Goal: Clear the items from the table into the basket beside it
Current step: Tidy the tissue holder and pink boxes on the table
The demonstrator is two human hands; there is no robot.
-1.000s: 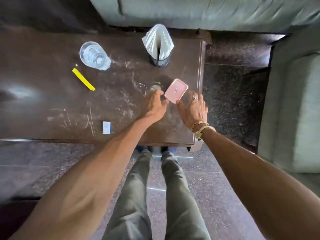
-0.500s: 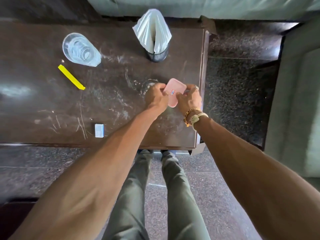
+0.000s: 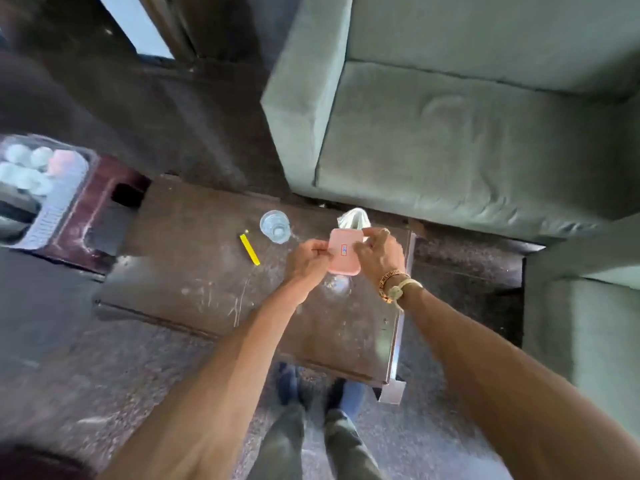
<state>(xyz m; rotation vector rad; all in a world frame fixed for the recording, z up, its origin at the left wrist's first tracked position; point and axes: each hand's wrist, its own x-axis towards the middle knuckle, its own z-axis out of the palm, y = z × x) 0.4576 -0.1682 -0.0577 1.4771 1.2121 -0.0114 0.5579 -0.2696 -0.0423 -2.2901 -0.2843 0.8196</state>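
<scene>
While aloft, flat pink box point(image 3: 344, 258)

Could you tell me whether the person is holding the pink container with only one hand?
No, the left hand and the right hand both grip the pink container, one on each side.

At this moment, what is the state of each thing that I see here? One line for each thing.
pink box: pinched at its edges by the left hand and the right hand, raised above the table.
glass: upright on the table, untouched.
yellow strip: lying flat on the table.
napkins: upright, partly hidden behind the pink box.
basket: beside the table, holding blurred items.
</scene>
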